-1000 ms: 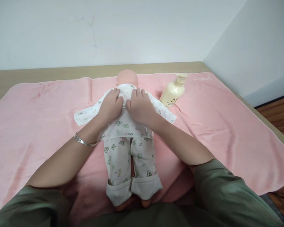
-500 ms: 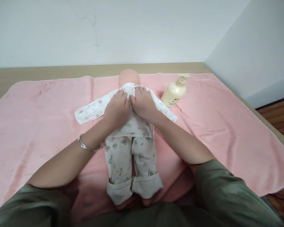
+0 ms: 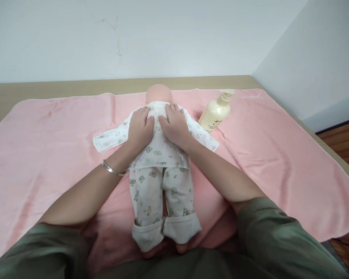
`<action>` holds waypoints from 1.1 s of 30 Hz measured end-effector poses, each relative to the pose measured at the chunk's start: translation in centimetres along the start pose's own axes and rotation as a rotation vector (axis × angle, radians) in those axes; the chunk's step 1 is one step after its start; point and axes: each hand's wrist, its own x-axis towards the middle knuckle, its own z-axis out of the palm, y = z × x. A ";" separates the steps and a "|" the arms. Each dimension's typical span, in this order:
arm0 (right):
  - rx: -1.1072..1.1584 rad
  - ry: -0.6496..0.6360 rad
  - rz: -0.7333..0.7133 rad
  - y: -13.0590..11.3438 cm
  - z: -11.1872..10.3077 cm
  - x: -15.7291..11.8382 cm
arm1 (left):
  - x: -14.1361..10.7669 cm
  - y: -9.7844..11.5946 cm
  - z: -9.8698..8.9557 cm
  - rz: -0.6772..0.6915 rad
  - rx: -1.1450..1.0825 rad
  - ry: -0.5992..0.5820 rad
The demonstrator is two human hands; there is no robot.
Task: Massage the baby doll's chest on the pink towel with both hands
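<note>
While a doll (image 3: 158, 153) lies lengthwise at the centre of the frame, apparently face down, both of the person's hands rest on the upper back of its printed white shirt (image 3: 165, 159). The left hand (image 3: 141, 130) lies left of centre, palm down, its fingers loose and extended towards the doll's head (image 3: 159, 93), its thumb pointing up the frame. The right hand (image 3: 176, 124) lies just beside it in the same manner, fingers slightly spread and grasping nothing; the two thumbs are near each other but apart. A silver bracelet (image 3: 113, 169) circles the left wrist. Below the hands, the doll's matching trousers (image 3: 148, 193) end in turned-up cuffs (image 3: 182, 226) at the lower centre, its feet (image 3: 182, 248) just showing. Right of the upper centre, a cream pump bottle (image 3: 215, 114) is close beside the doll's sleeve (image 3: 206, 139); whether they touch, I cannot tell. A pink cloth (image 3: 279, 155) spreads beneath, over a pale wooden table (image 3: 75, 87) visible along the upper left
</note>
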 end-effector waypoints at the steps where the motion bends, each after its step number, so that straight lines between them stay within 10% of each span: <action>1: 0.002 0.024 0.005 0.1 0.2 0.0 | 0.0 0.0 0.0 -0.004 -0.001 0.001; 12: -0.025 0.133 -0.051 0.2 0.9 -0.7 | -0.2 0.3 -0.3 -0.031 -0.015 0.006; 23: -0.112 -0.117 -0.245 1.4 -1.7 0.4 | -1.2 0.9 -0.1 0.048 0.024 0.045; 33: -0.349 0.026 -0.158 -2.6 -0.4 -4.8 | 0.1 0.1 -0.8 -0.068 -0.079 0.009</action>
